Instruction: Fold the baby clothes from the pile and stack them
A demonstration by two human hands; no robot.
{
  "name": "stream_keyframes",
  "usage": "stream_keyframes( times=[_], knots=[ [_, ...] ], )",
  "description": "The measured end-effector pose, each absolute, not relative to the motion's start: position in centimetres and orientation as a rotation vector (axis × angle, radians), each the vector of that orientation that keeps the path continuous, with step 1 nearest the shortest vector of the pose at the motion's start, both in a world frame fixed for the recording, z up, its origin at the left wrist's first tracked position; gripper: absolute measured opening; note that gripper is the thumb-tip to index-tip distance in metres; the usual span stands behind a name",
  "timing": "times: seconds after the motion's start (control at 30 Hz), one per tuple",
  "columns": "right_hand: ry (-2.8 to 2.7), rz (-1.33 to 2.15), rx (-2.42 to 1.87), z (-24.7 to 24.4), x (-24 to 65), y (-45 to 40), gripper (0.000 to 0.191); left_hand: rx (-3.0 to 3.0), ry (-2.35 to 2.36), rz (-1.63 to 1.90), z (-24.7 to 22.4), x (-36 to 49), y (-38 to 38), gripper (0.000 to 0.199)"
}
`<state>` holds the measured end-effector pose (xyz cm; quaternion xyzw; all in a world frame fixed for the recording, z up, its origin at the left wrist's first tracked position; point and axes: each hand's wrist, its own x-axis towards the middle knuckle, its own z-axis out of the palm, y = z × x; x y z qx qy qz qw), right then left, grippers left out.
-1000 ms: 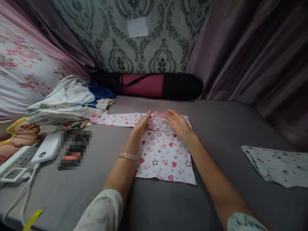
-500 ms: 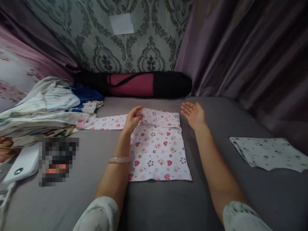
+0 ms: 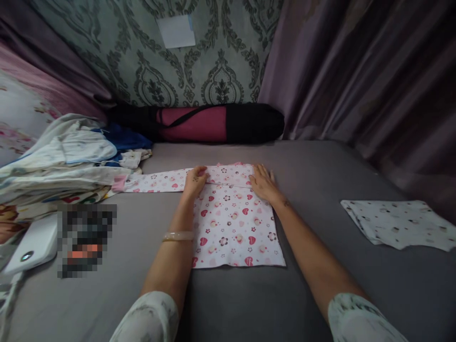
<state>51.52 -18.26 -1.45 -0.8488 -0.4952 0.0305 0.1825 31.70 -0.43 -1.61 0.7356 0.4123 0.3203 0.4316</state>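
Note:
A white long-sleeved child's shirt [image 3: 230,228] with red hearts and flowers lies flat before me. Its right sleeve is folded across the upper part, while the left sleeve [image 3: 156,182] stretches out to the left, ending in a pink cuff. My left hand [image 3: 195,181] has its fingers closed on the end of the folded sleeve; they hide that cuff. At the shirt's upper right corner, my right hand [image 3: 263,183] rests flat with fingers extended, pressing on the fold.
A heap of clothes [image 3: 71,147] lies at the left, with a white device [image 3: 33,244] and its cable in front. A folded pale garment [image 3: 399,223] lies at the right. Along the wall stretches a black and red bag [image 3: 199,124]. The grey sheet [image 3: 249,308] covers the surface.
My right hand has come down and left, from raised beside the shirt to flat on its upper right corner. The folded sleeve lies flatter. My left hand has hardly moved.

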Motion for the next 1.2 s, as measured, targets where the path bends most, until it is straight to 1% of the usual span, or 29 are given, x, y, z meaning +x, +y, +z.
stream_keyframes(
  times=[0.17,0.37,0.6,0.73,0.83,0.93,1.03,1.2],
  knots=[
    [-1.48,0.065,-2.489,-1.8,51.3,-18.5,0.064,2.075,1.088,0.755,-1.9,31.9,-0.2,0.033],
    [-1.494,0.079,-2.526,-2.1,51.7,-18.3,0.067,2.236,1.092,0.789,-2.2,32.1,-0.3,0.029],
    [-1.505,0.102,-2.558,-2.3,51.9,-18.0,0.069,2.381,1.072,0.742,-2.1,32.0,-0.6,0.035],
    [-1.5,0.196,-2.606,-1.5,52.0,-17.9,0.069,2.517,1.256,0.597,-1.3,31.8,-1.3,0.037],
    [-1.475,0.189,-2.661,-0.5,50.9,-17.3,0.066,2.595,1.311,0.627,-0.4,32.3,-2.4,0.041],
    [-1.574,0.026,-2.558,0.2,48.3,-15.8,0.062,2.681,1.093,0.618,0.0,33.4,-3.7,0.046],
    [-1.768,0.063,-2.373,0.1,45.4,-13.9,0.061,2.711,0.933,0.546,-0.4,34.3,-4.5,0.051],
    [-1.848,0.146,-2.326,-1.0,43.6,-12.3,0.062,2.682,1.023,0.409,-1.6,34.1,-4.3,0.05]
  ],
)
